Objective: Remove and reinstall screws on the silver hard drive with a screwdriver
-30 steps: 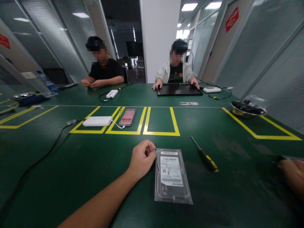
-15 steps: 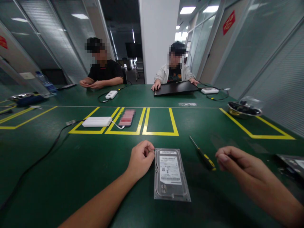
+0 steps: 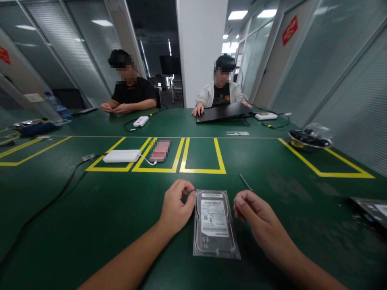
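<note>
A silver hard drive (image 3: 213, 225) with a white label lies flat on the green table. My left hand (image 3: 178, 203) is at its upper left corner, with curled fingers and thumb against the edge. To the right of the drive, my right hand (image 3: 252, 209) hovers with thumb and fingertips pressed together. Whatever it pinches, if anything, is too small to make out. Beyond that hand shows the metal shaft of a screwdriver (image 3: 245, 181); its handle is hidden behind the hand.
Yellow tape frames mark the green table (image 3: 121, 213). A white power bank (image 3: 122, 156) is cabled to a phone (image 3: 160, 151). At right are a metal bowl of dark items (image 3: 311, 141) and another device (image 3: 370, 209). Across sit two people, one holding a black panel (image 3: 225, 112).
My right hand has moved left, from right of the screwdriver to close beside the hard drive, now covering the screwdriver's handle. My left hand stays at the drive's corner.
</note>
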A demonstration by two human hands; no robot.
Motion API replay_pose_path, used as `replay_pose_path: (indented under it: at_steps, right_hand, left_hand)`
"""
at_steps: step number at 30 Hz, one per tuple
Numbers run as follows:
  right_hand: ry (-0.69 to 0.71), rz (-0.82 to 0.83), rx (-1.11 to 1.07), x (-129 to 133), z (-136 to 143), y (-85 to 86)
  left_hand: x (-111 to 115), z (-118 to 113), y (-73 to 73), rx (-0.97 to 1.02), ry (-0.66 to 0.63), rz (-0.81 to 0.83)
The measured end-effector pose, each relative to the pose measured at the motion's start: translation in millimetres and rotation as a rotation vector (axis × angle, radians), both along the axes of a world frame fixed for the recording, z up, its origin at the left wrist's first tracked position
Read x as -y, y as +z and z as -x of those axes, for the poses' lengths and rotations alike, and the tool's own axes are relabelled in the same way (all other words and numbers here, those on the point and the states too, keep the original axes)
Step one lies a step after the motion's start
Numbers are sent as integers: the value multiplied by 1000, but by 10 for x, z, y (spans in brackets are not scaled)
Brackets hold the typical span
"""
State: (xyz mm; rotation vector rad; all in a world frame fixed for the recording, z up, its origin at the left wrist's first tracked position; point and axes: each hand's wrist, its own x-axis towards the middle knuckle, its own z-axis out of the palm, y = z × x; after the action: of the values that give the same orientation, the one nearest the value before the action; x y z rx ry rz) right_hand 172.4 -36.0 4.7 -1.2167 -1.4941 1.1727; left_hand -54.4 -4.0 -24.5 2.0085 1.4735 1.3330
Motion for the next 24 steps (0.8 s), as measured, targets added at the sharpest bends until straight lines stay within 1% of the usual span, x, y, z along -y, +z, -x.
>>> replay_pose_path:
  at_steps: [3, 6, 9, 11, 16, 20, 24]
  right_hand:
    - [1, 13, -33, 33, -20, -18]
    - [3, 16, -74, 72, -28, 6]
    - [34, 43, -125, 99, -22, 29]
    - [63, 73, -170, 114, -19, 25]
    - [84, 107, -259, 144, -44, -59]
    - [67, 150, -374, 139, -69, -111]
    - [59, 219, -499, 131, -53, -83]
  left_hand:
    - [46, -16, 66, -65, -46, -180]
    - [107, -59, 155, -105, -155, -359]
    - [178, -139, 251, -181, -271, -455]
    - [223, -207, 307, -234, -315, -480]
    - [281, -362, 389, -311, -334, -493]
    - [262, -469, 408, -302, -338, -473]
    - [240, -560, 420, -263, -343, -464]
